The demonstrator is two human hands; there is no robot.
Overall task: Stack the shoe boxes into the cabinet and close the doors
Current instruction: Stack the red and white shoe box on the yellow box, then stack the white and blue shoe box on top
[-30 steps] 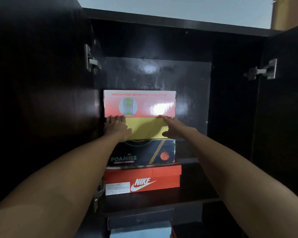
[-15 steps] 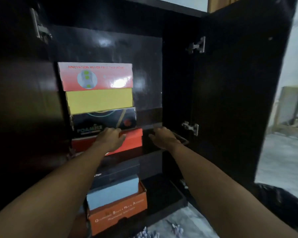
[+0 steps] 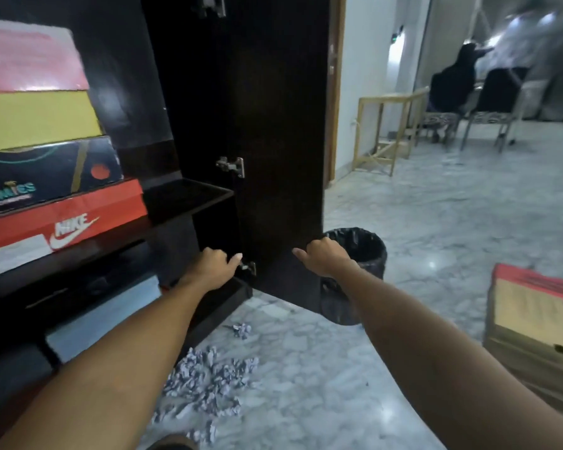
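Observation:
The dark cabinet's upper shelf (image 3: 189, 203) holds a stack of shoe boxes at the left: pink box (image 3: 30, 56) on top, yellow box (image 3: 36, 120), dark Foamies box (image 3: 46, 170), red Nike box (image 3: 78, 216) at the bottom. Below the shelf lies a light blue box (image 3: 104, 316). The right cabinet door (image 3: 273, 125) stands open. My right hand (image 3: 322, 258) curls round the door's outer edge low down. With loosely curled fingers and nothing in it, my left hand (image 3: 216, 261) hovers by the lower hinge (image 3: 249, 267).
A black waste bin (image 3: 358, 254) stands just behind the open door. Crumpled paper (image 3: 208, 378) litters the marble floor below my arms. More shoe boxes (image 3: 533, 313) sit at the right edge. A wooden frame (image 3: 387, 131) and chairs (image 3: 488, 102) stand farther back.
My view has swung right and down, away from the stacked boxes. Both hands left the boxes and dropped; the right hand reached the open door's edge, the left moved beside its lower hinge.

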